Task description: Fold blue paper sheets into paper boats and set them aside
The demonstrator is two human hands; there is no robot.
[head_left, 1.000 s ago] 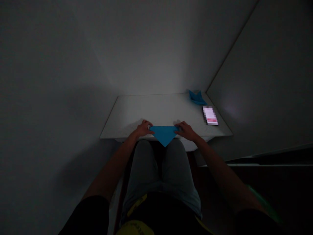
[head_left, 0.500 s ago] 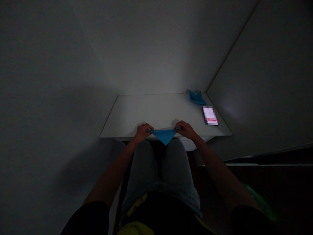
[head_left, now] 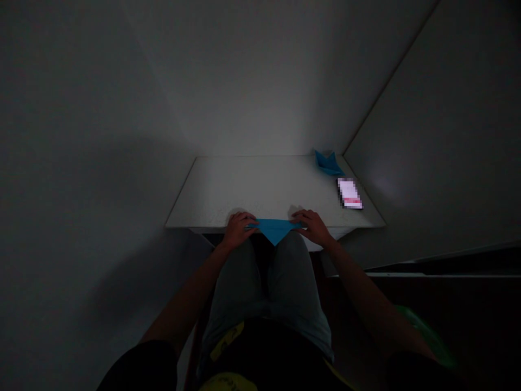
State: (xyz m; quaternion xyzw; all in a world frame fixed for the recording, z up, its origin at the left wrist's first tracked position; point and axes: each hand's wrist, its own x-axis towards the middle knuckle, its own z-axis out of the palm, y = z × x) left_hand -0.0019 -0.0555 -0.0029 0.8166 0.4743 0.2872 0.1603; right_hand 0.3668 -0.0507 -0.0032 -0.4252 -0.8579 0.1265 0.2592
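A folded sheet of blue paper point(head_left: 275, 230) spans the gap between my hands at the table's front edge. Its lower part hangs as a triangle, point down, over the edge toward my lap. My left hand point(head_left: 240, 229) pinches the left end of the paper. At the right end, my right hand point(head_left: 312, 226) has its fingers closed on the paper too. Beyond them, near the back right corner, a blue paper boat point(head_left: 328, 163) rests on the white table point(head_left: 244, 184).
A phone with a lit, blurred screen point(head_left: 349, 193) lies at the table's right side, just in front of the boat. Walls enclose the table at the back, left and right. A green object point(head_left: 427, 334) shows dimly at the lower right.
Both hands have lowered slightly toward me with the paper. Its upper band has tipped and now shows as a broader blue face. The boat and phone stay put.
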